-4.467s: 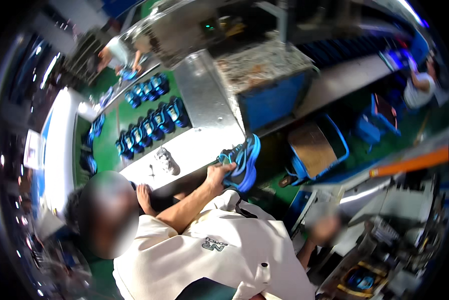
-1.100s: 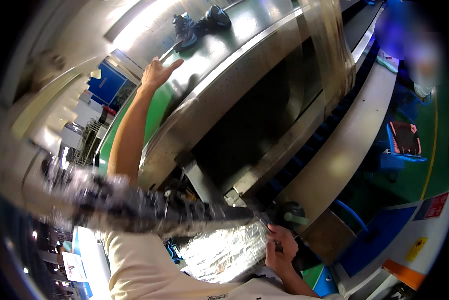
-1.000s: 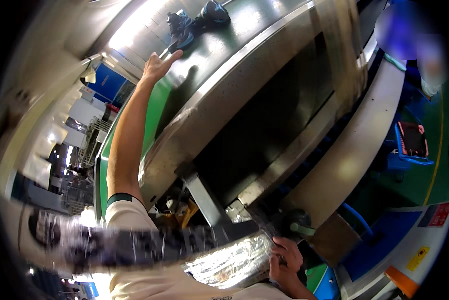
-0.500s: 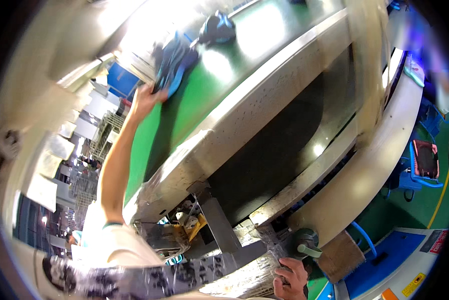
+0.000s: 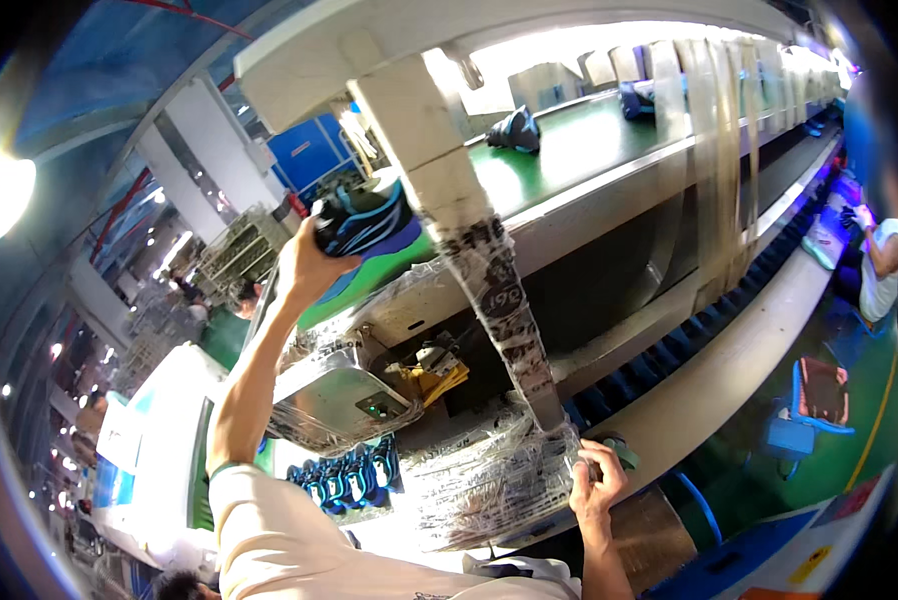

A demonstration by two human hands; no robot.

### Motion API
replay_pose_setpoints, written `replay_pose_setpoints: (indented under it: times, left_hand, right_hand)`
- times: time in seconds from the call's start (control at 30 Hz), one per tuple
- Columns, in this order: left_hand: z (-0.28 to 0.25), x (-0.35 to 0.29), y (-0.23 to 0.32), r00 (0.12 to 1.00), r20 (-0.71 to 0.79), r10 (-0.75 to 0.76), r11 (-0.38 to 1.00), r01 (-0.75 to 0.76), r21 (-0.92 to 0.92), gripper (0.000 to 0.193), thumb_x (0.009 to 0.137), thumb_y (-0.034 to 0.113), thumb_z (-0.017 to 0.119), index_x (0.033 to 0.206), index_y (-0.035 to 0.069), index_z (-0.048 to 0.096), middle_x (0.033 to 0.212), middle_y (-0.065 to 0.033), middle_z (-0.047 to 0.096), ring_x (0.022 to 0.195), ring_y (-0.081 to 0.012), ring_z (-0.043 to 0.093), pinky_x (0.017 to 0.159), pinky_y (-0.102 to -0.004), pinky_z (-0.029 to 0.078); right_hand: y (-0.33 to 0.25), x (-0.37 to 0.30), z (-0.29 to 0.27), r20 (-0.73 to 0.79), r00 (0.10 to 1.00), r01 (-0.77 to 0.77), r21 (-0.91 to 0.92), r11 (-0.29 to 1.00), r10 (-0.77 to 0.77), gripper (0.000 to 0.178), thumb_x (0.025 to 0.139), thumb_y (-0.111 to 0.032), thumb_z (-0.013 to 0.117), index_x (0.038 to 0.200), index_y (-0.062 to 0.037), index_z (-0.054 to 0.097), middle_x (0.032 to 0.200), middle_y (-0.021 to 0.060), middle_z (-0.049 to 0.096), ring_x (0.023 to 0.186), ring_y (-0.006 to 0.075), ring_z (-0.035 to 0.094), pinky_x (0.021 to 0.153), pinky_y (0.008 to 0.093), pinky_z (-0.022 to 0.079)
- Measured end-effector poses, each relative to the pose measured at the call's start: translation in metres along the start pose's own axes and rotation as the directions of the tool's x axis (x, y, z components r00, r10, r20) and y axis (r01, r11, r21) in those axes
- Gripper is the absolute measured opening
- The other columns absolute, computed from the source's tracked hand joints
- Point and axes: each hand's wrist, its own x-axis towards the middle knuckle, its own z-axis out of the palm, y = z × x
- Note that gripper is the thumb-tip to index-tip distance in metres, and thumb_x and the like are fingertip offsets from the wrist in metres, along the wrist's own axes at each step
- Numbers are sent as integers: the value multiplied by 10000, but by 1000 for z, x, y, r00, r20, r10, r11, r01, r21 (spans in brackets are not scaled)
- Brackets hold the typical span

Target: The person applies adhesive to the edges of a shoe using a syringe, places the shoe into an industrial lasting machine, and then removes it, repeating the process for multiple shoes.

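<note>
My left hand (image 5: 309, 262) is closed on a dark shoe (image 5: 367, 218) with light blue stripes and a blue-purple lower edge. It holds the shoe at the near left end of the green conveyor belt (image 5: 609, 135), left of a tape-wrapped post (image 5: 499, 290). Farther along the belt sits another dark blue shoe (image 5: 516, 132). My right hand (image 5: 599, 475) is low on the right, beside the post's foot and a plastic-wrapped machine part (image 5: 494, 475). Its fingers are curled; whatever they hold, if anything, is hidden.
Several blue-and-black shoes (image 5: 344, 478) stand in a row below a metal box (image 5: 339, 400). A pale curved ledge (image 5: 709, 360) runs along the right. Clear strips (image 5: 719, 170) hang over the belt. A stool (image 5: 819, 395) and a seated person (image 5: 881, 255) are at far right.
My view has shifted, and the post now stands upright between the hands. My left hand has drawn the shoe nearer, apart from the other shoe. My right hand remains low on the right.
</note>
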Motion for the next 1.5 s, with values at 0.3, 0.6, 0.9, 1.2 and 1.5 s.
replay_pose_setpoints:
  times: [0.3, 0.6, 0.9, 1.2, 1.5]
  left_hand:
    - [-8, -225, 6, 816, 226, 531, 654, -226, -722, 658, 590, 165, 864, 1162, 19, 573, 1093, -162, 638, 1013, -313, 632, 903, -396, 496]
    - [78, -275, -3, 567, 190, 801, 451, -365, -815, 606, 575, 179, 810, 1081, -20, 541, 1038, -225, 625, 1046, -378, 600, 1090, -529, 325]
    - [28, -363, 29, 845, 165, 509, -136, 268, -954, 790, 846, 337, 699, 1455, 9, 317, 1479, -166, 364, 1356, -312, 362, 1114, -444, 275]
    - [-85, -608, 202, 11, 181, 983, 124, 688, -715, 537, 875, 192, 648, 1325, -35, 462, 1225, -110, 557, 1115, -190, 520, 1001, -332, 379]
    - [-106, -871, 465, -325, 89, 942, 278, 599, -751, 750, 816, 431, 742, 1311, -68, 480, 1193, -140, 621, 1074, -180, 591, 897, -308, 464]
  right_hand:
    - [-127, 62, -11, 133, 957, 284, -241, 928, -258, 678, 747, -397, 783, 1243, -10, 529, 1199, 208, 588, 1097, 372, 575, 923, 428, 482]
    - [-196, 27, 65, 777, 418, 246, -595, 765, 470, 856, 611, -246, 807, 1372, -130, 432, 1032, 208, 657, 956, 402, 629, 862, 471, 484]
    - [-211, -123, -44, -95, 958, -284, -171, 943, 271, 713, 615, -225, 836, 1241, -70, 530, 1042, 94, 647, 991, 177, 609, 919, 324, 463]
    - [-388, -375, -198, -821, 564, -431, -207, 878, 83, 735, 570, -151, 833, 1237, -56, 540, 1161, 75, 590, 1115, 171, 536, 988, 318, 396]
    - [-488, -526, -294, -947, -177, -466, -160, 870, -269, 640, 623, 57, 727, 1225, -38, 531, 999, 61, 616, 837, 123, 600, 765, 271, 507]
